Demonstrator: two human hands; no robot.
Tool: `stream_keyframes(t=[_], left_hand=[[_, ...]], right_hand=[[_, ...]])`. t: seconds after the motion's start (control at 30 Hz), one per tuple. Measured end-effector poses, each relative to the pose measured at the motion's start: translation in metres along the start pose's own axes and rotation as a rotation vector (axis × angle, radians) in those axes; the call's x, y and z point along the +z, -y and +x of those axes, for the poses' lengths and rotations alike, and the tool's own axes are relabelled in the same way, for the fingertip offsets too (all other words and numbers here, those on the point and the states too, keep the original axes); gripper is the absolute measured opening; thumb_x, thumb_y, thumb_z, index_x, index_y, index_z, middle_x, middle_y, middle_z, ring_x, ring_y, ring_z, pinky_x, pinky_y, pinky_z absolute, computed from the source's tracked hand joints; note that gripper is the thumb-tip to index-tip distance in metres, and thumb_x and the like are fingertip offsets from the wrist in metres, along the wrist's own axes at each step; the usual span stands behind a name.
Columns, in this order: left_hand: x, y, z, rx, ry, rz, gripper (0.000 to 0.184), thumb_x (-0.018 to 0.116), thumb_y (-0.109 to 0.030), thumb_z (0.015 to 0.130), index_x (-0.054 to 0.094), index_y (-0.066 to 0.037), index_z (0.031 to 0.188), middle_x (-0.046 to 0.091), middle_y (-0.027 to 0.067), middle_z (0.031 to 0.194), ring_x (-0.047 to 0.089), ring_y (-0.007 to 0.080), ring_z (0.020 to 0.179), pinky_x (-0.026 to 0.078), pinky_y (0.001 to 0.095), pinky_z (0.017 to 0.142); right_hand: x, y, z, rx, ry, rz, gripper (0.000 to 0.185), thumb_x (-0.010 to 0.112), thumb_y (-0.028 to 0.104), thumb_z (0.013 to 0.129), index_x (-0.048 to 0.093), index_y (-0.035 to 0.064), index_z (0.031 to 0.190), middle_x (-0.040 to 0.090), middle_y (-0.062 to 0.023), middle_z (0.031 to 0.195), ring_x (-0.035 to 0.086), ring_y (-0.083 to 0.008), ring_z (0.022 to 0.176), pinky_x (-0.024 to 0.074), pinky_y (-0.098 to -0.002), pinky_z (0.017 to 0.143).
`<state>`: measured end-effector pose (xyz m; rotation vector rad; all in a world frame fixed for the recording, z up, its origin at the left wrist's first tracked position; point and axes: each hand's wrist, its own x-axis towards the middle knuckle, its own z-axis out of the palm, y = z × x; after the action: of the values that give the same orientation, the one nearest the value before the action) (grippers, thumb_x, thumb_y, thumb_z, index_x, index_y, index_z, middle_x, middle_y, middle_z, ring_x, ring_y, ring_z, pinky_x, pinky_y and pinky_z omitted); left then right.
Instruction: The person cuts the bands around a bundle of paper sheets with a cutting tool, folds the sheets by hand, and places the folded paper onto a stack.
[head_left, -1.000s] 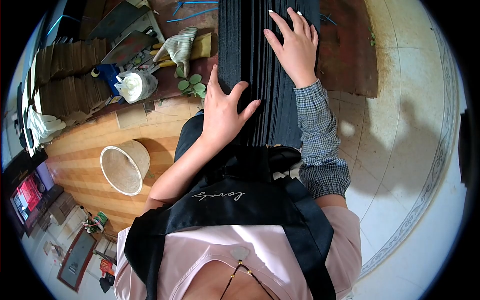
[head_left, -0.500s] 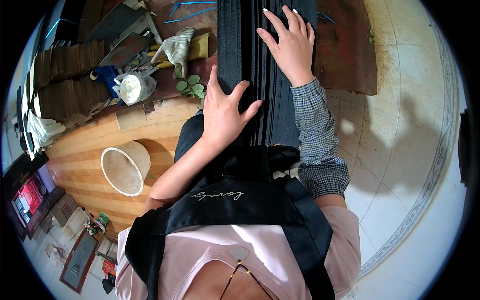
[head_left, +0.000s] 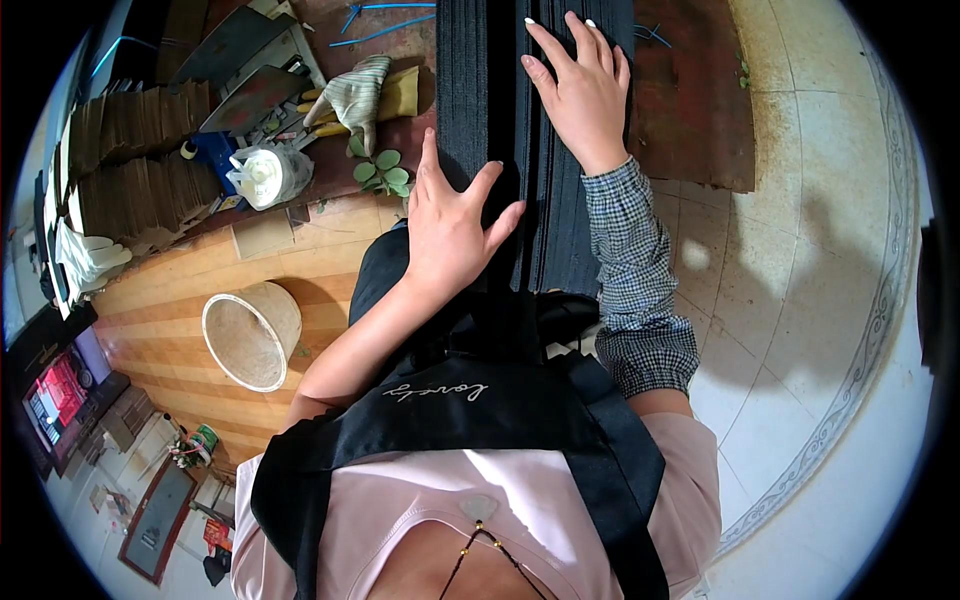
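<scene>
A bundle of long black ribbed strips (head_left: 565, 235) runs from near my lap up to the top edge of the head view. A dark lengthwise gap parts it into a left band and a right group. My left hand (head_left: 450, 225) rests on the lower left band with its fingers spread, the thumb reaching over the gap. Farther up, my right hand (head_left: 585, 105) lies on the right group, fingers stretched out and thumb toward the gap. Neither hand grips anything. What the strips are made of, I cannot tell.
Left of the strips lie a striped glove (head_left: 355, 95), blue ties (head_left: 380, 40) and a leafy sprig (head_left: 383, 172). A white cup in a plastic bag (head_left: 265, 177) stands beside brown stacks (head_left: 150, 170). A pale bucket (head_left: 250, 335) is on the floor.
The strips in the middle have moved right and bunched closer together, widening the dark gap. My right thumb has shifted slightly right. My left hand has barely moved.
</scene>
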<state>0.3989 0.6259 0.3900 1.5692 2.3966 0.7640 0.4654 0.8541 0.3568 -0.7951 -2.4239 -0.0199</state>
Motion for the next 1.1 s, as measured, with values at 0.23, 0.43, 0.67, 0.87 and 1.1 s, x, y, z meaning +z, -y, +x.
stream_keyframes(t=[0.23, 0.43, 0.67, 0.87, 1.1], left_hand=[[0.001, 0.0, 0.001, -0.025, 0.003, -0.011, 0.051, 0.081, -0.035, 0.083, 0.066, -0.018, 0.129, 0.023, 0.0427, 0.154, 0.042, 0.0561, 0.137, 0.044, 0.0543, 0.11], [0.003, 0.002, 0.001, -0.046, -0.029, -0.111, 0.05, 0.074, -0.021, 0.084, 0.066, -0.02, 0.133, 0.021, 0.0432, 0.155, 0.039, 0.0575, 0.139, 0.044, 0.0547, 0.11], [0.003, -0.004, -0.001, 0.045, -0.025, 0.06, 0.04, 0.075, -0.03, 0.089, 0.07, -0.016, 0.126, 0.019, 0.0444, 0.156, 0.036, 0.0571, 0.141, 0.039, 0.0557, 0.112], [0.003, -0.005, 0.001, 0.021, -0.007, 0.038, 0.049, 0.079, -0.038, 0.086, 0.068, -0.016, 0.128, 0.018, 0.0441, 0.157, 0.036, 0.0561, 0.141, 0.038, 0.0567, 0.112], [0.005, -0.006, 0.002, 0.098, -0.04, 0.094, 0.042, 0.071, -0.019, 0.088, 0.067, -0.015, 0.13, 0.022, 0.0373, 0.16, 0.035, 0.0568, 0.142, 0.038, 0.0579, 0.112]], right_hand=[[0.001, -0.004, -0.001, 0.003, 0.0, 0.004, 0.043, 0.061, 0.049, 0.1, 0.065, 0.0284, 0.137, 0.057, -0.0123, 0.146, 0.049, -0.0346, 0.139, 0.0339, -0.0624, 0.114], [0.0, -0.003, -0.001, 0.006, -0.003, 0.01, 0.043, 0.062, 0.048, 0.099, 0.065, 0.0281, 0.137, 0.057, -0.0123, 0.146, 0.05, -0.0341, 0.138, 0.0343, -0.0619, 0.114], [0.001, -0.002, -0.001, -0.002, -0.002, -0.005, 0.045, 0.061, 0.05, 0.099, 0.065, 0.0294, 0.138, 0.056, -0.012, 0.147, 0.049, -0.0337, 0.138, 0.0339, -0.0619, 0.114], [-0.001, -0.003, -0.002, -0.006, -0.005, 0.001, 0.044, 0.058, 0.049, 0.102, 0.063, 0.029, 0.14, 0.057, -0.0112, 0.147, 0.049, -0.0333, 0.139, 0.0331, -0.0617, 0.115], [-0.001, -0.002, -0.001, 0.067, -0.045, 0.136, 0.041, 0.05, 0.035, 0.108, 0.055, 0.0233, 0.147, 0.06, -0.0058, 0.147, 0.049, -0.0309, 0.14, 0.03, -0.059, 0.117]])
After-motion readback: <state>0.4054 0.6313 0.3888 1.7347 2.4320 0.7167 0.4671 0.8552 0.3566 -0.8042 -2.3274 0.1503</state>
